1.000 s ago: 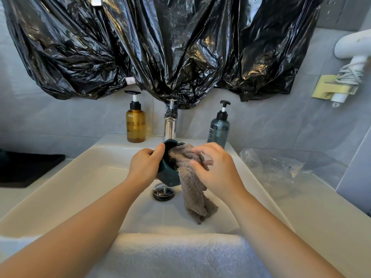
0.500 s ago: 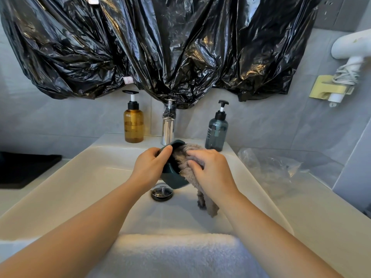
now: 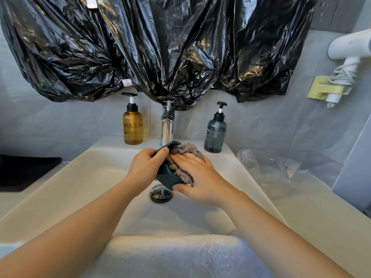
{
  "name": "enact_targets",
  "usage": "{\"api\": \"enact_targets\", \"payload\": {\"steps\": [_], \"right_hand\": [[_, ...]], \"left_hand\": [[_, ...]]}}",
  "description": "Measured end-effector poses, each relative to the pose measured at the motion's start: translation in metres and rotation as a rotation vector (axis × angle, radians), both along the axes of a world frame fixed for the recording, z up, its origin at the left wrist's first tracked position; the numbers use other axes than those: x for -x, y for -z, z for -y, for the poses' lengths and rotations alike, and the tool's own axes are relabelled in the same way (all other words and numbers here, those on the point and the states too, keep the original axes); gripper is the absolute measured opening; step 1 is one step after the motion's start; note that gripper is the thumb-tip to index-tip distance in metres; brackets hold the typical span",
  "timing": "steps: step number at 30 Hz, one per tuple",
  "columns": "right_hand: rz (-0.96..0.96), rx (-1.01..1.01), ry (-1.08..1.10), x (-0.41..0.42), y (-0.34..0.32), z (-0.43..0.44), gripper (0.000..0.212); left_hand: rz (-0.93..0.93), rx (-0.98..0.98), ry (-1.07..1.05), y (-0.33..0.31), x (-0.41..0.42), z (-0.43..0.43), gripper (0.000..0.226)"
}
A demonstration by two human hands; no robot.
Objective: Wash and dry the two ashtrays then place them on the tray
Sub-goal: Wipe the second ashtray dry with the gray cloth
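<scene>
A dark teal ashtray [image 3: 167, 177] is held on edge above the white sink [image 3: 84, 177], just in front of the chrome tap [image 3: 167, 125]. My left hand [image 3: 147, 167] grips its left rim, thumb over the top edge. My right hand [image 3: 198, 177] presses a grey-brown cloth [image 3: 185, 151] into the ashtray's hollow, fingers spread over the cloth and thumb under the ashtray's lower edge. Most of the cloth is bunched inside the ashtray. A second ashtray is not in view. A black tray [image 3: 26, 171] lies on the counter at the far left.
An amber pump bottle [image 3: 132, 125] and a blue-grey pump bottle [image 3: 215, 133] flank the tap. The drain plug [image 3: 161, 194] sits below my hands. A white towel [image 3: 176, 255] drapes the sink's front edge. Clear plastic [image 3: 269, 167] lies on the right counter. A black plastic sheet [image 3: 160, 47] covers the wall.
The cloth's hanging tail has been gathered up into the ashtray. My right hand has moved from pinching the cloth to pressing it flat into the hollow, thumb under the rim.
</scene>
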State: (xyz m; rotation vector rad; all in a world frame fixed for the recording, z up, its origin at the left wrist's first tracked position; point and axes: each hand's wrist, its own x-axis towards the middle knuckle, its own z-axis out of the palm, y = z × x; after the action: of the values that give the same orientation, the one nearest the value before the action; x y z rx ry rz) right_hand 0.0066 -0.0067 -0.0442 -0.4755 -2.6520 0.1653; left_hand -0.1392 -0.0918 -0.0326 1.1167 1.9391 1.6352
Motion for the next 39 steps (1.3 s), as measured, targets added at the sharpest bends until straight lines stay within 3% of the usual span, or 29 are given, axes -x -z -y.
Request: {"api": "enact_targets", "payload": {"steps": [7, 12, 15, 24, 28, 33, 39], "right_hand": [[-0.169, 0.138, -0.058, 0.004, 0.004, -0.008, 0.056], [0.034, -0.044, 0.037, 0.002, 0.005, -0.002, 0.076], [0.103, -0.018, 0.018, 0.004, 0.005, 0.0, 0.077], [-0.105, 0.178, -0.049, 0.001, -0.002, 0.002, 0.036], [0.039, 0.077, 0.037, -0.004, -0.006, 0.005, 0.022], [0.115, -0.289, 0.21, 0.0, -0.005, 0.004, 0.053], [0.094, -0.186, -0.007, -0.001, -0.004, 0.008, 0.055]], "left_hand": [[0.046, -0.001, 0.016, 0.0, 0.002, -0.001, 0.042], [-0.003, -0.011, 0.022, 0.002, 0.002, -0.002, 0.036], [-0.038, -0.012, 0.034, 0.002, -0.001, 0.0, 0.034], [0.008, -0.013, 0.023, 0.002, 0.0, -0.003, 0.037], [-0.029, 0.022, 0.032, 0.005, 0.001, -0.003, 0.034], [-0.004, 0.011, 0.002, 0.005, 0.007, -0.005, 0.037], [-0.061, 0.018, 0.025, 0.003, 0.003, -0.002, 0.039]]}}
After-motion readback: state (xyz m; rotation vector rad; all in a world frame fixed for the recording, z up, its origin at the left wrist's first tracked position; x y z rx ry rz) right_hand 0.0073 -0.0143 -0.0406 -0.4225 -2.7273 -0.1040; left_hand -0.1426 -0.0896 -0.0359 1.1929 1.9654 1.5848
